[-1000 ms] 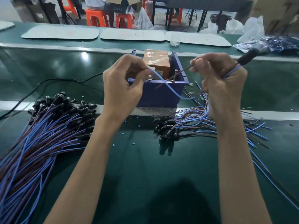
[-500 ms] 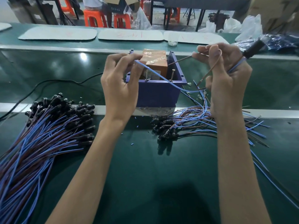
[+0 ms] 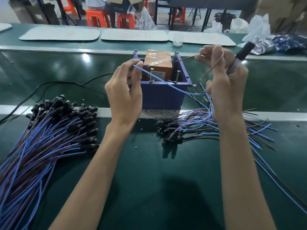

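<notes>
My left hand (image 3: 123, 90) pinches the end of a blue wire (image 3: 166, 83) in front of the blue box (image 3: 162, 97). That wire sags across the box's front to my right hand (image 3: 224, 80). My right hand grips a black connector (image 3: 244, 50) with its leads and pinches the brown wire (image 3: 214, 66), whose bare tip points left toward the box. An orange taped block (image 3: 157, 63) sits inside the box, with two screws standing at its front rim.
A big bundle of blue and brown wired connectors (image 3: 49, 130) lies at the left. A smaller pile (image 3: 191, 127) lies under my right wrist. A black cable (image 3: 58, 83) runs across the green belt. White mats (image 3: 132, 35) and plastic bags (image 3: 274, 42) lie beyond.
Both hands have risen a little. My left hand has drawn the blue wire's end up and left of the box; my right hand has lifted the brown wire and connector higher.
</notes>
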Demonstrator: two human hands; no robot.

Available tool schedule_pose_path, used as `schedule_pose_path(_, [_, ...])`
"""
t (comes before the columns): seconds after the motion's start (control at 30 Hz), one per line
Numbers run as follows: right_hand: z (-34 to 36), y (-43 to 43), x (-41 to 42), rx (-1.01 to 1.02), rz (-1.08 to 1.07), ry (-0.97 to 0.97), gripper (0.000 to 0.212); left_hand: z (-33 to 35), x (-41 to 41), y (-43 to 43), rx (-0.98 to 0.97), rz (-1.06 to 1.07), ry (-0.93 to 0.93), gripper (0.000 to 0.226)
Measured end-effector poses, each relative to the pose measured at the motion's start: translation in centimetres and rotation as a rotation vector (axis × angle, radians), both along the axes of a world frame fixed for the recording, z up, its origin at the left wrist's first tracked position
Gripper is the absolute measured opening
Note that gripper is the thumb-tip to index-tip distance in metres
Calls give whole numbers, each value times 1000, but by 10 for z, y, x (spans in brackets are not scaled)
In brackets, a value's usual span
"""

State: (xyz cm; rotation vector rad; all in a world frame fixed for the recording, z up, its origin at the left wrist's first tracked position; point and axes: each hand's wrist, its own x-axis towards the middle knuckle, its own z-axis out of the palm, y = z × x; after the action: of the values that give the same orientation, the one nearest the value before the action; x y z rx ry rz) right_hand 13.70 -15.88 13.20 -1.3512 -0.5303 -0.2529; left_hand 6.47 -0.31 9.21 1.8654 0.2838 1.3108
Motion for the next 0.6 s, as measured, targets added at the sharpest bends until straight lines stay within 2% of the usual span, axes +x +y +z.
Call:
schedule_pose_path(0.2, [-3,6,3,88,-104,206,27,0,2,-5,-131,-11,71,24])
schedule_pose_path(0.37, [-6,6,6,207,-85,423,29,-2,5,-6,-292,-26,99,24])
schedule_pose_path(0.6, [-11,9,10,199,-49,604,37,-3,9,-8,-387,-42,81,21])
